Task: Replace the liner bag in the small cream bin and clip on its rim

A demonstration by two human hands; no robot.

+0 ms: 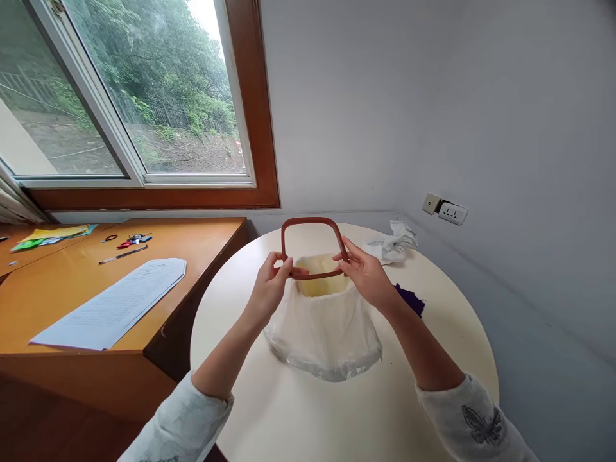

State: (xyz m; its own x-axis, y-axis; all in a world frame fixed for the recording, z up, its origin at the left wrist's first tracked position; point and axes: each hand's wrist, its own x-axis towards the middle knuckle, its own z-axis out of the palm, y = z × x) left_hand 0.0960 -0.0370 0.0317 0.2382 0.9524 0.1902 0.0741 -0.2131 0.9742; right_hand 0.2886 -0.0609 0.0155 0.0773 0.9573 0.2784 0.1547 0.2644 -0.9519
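My left hand (pixel 270 282) and my right hand (pixel 366 273) grip a reddish-brown rounded rectangular ring frame (pixel 310 221) at its two sides, thumbs and fingers closed on it. The frame is tilted above the mouth of a trash bin (pixel 320 287) with a yellowish inside. A whitish, translucent plastic bag (pixel 327 333) lines the bin and hangs over its outside, its loose edge spreading on the round table. Through the frame part of the bin's opening shows; its bottom is hidden.
On the round cream table (pixel 433 385) lie a crumpled white plastic bag (pixel 397 242) and a dark purple cloth piece (pixel 410 299). The wooden desk (pixel 206 240) at left holds papers (pixel 115 305), a pen (pixel 123 255) and small red and blue items (pixel 135 240). Walls stand behind and right.
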